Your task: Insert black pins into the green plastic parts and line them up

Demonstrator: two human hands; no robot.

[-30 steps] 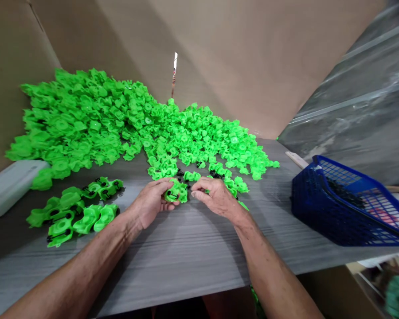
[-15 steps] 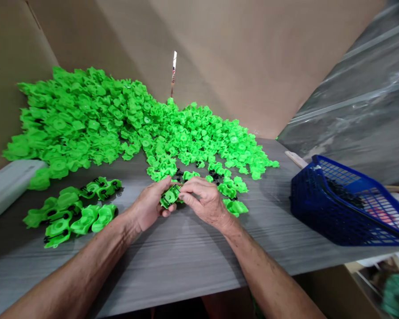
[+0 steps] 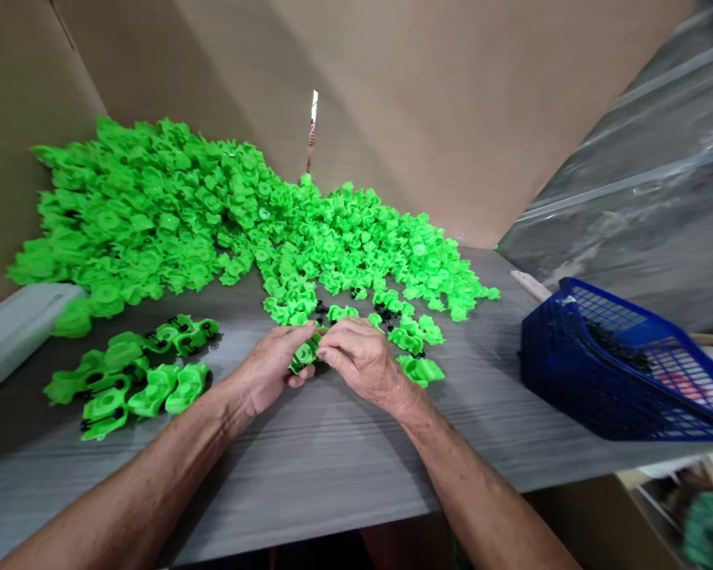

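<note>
My left hand [image 3: 273, 360] is closed around a small green plastic toy car body [image 3: 304, 353], which has black axle parts on it. At the right end of that body, the thumb and fingers of my right hand [image 3: 360, 358] are pinched against it. My fingers hide much of the piece, and anything small between the right fingertips cannot be seen. Just beyond my hands lie loose green bodies [image 3: 407, 339] and black axle pieces [image 3: 386, 313]. To the left, several green bodies [image 3: 105, 405] lie in two rough rows, some with black axles across them.
A large heap of green bodies [image 3: 172, 214] covers the back of the grey table [image 3: 309, 459], against a cardboard wall [image 3: 404, 103]. On the right stands a blue basket [image 3: 570, 368] containing black parts. A white block-like object [image 3: 27, 332] sits at the left edge.
The green body has turned slightly in my left hand, and less of it shows. Both hands stay in nearly the same place, my right fingers still at its end.
</note>
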